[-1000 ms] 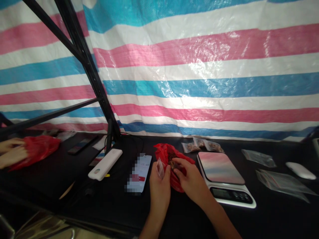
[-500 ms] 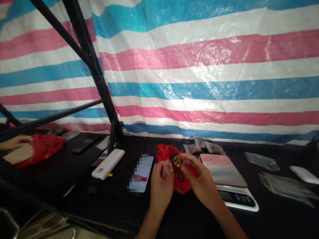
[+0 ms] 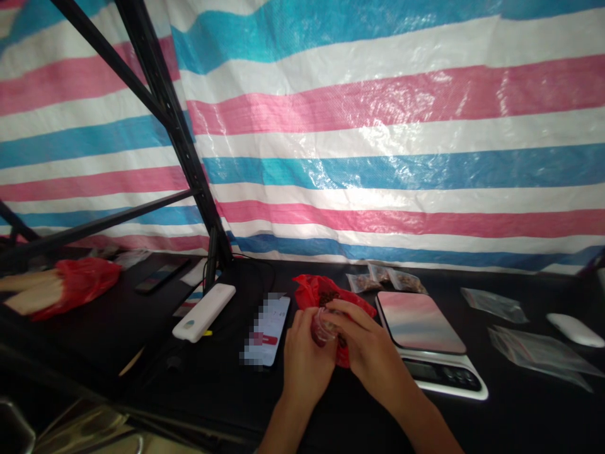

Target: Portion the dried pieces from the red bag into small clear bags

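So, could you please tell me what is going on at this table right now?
A person's left hand and right hand together hold a small clear plastic bag over an open red bag of brown pieces. To the right stands a digital kitchen scale, its platform bare. Three filled small bags lie behind it, and flat clear bags farther right. A smartphone lies to the left. At the far left, another person's hands touch a second red bag.
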Demonstrator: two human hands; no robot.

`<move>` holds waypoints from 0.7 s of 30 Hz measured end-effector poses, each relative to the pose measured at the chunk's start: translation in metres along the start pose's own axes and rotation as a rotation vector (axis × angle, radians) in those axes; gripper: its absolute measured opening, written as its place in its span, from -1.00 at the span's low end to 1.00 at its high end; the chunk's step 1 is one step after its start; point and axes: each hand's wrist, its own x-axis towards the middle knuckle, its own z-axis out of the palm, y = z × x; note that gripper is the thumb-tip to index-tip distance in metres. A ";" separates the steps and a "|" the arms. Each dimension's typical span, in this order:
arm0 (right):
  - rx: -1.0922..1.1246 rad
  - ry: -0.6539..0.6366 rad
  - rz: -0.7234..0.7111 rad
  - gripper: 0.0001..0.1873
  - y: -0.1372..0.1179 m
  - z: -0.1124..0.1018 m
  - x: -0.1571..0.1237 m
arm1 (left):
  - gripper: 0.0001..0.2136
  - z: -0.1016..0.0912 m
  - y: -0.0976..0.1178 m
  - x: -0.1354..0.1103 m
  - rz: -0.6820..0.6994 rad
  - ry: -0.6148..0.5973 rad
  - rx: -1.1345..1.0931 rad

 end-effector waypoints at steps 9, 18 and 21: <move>-0.052 0.089 -0.004 -0.46 -0.001 0.007 0.005 | -0.83 0.000 -0.005 0.001 -0.017 0.022 -0.116; -0.420 0.087 0.253 -0.50 0.028 0.022 0.006 | -0.89 0.004 -0.014 0.009 -0.211 0.122 -0.208; -0.477 0.068 0.287 -0.47 0.030 0.026 0.010 | -0.81 0.008 -0.016 0.013 -0.245 0.079 -0.235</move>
